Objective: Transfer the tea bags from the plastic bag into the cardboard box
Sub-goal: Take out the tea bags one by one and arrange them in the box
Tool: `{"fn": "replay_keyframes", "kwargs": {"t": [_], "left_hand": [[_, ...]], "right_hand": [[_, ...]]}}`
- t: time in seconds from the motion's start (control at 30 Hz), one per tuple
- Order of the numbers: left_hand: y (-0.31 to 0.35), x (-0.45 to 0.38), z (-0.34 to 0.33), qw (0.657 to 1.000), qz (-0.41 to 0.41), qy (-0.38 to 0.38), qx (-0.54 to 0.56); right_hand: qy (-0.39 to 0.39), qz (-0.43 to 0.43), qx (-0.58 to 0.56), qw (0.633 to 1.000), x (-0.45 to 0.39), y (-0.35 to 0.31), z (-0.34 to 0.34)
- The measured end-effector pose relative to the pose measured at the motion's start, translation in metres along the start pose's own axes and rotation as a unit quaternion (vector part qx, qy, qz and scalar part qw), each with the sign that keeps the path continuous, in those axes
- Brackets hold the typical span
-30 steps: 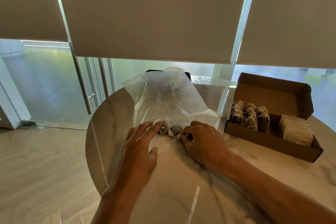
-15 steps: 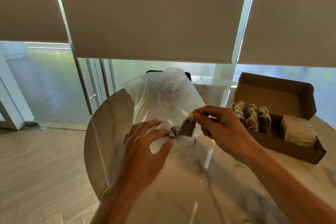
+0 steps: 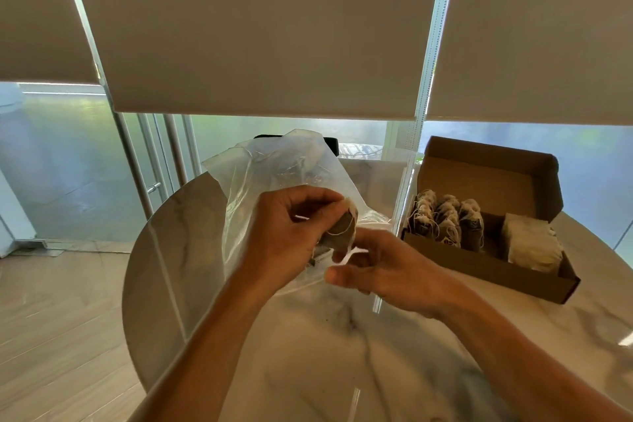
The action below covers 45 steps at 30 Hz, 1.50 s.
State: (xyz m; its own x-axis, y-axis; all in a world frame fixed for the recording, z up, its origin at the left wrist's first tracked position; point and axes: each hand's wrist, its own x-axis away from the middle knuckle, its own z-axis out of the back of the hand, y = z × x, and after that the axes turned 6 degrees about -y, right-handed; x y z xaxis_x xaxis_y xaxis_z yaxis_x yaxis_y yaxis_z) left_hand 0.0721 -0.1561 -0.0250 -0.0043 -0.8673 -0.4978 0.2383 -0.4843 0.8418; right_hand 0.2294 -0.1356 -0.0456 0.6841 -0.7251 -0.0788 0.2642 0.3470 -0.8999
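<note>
your left hand (image 3: pixel 291 233) now grips the tea bag (image 3: pixel 342 233), lifted clear of the plastic bag (image 3: pixel 274 168). your right hand (image 3: pixel 387 271) pinches its string. the box (image 3: pixel 479 271) sits right.

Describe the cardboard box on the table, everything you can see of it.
The cardboard box is plain brown corrugated card, shallow and oblong, with its hinged lid standing open at the back. It sits on the marble table to the right of both hands, touched by neither. Inside, rows of dark tea bags with pale strings stand at the left end; a pale stack fills the right.
</note>
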Motion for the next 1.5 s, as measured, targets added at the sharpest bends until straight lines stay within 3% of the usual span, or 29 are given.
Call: {"fn": "replay_keyframes", "kwargs": {"t": [0.27,0.4,0.63,0.87,1.13,1.27,1.37,1.5], "left_hand": [[0.003,-0.018,-0.005,0.990,0.000,0.135,0.049],[-0.002,-0.022,-0.003,0.985,0.004,0.164,0.057],[0.002,-0.025,-0.006,0.987,-0.021,0.151,0.050],[0.007,-0.027,-0.014,0.988,-0.062,0.123,0.066],[-0.009,-0.029,-0.005,0.985,-0.033,0.165,0.022],[-0.024,-0.025,-0.011,0.993,0.000,0.112,-0.046],[-0.023,-0.023,-0.018,0.994,-0.009,0.097,-0.055],[-0.014,-0.019,-0.025,0.998,-0.009,0.064,-0.018]], "right_hand": [[-0.031,-0.026,0.008,0.999,0.006,0.002,0.000],[-0.023,-0.033,-0.003,0.999,0.010,0.004,0.010],[0.099,-0.044,-0.007,0.994,0.000,0.006,0.005],[0.141,-0.044,0.097,0.984,-0.010,0.007,-0.014],[0.095,-0.013,0.033,0.995,0.005,-0.002,0.005],[0.143,0.057,-0.045,0.987,0.009,-0.017,0.026],[0.192,0.085,-0.003,0.978,0.006,-0.020,0.033],[0.223,0.060,0.064,0.971,0.003,-0.012,0.033]]}}
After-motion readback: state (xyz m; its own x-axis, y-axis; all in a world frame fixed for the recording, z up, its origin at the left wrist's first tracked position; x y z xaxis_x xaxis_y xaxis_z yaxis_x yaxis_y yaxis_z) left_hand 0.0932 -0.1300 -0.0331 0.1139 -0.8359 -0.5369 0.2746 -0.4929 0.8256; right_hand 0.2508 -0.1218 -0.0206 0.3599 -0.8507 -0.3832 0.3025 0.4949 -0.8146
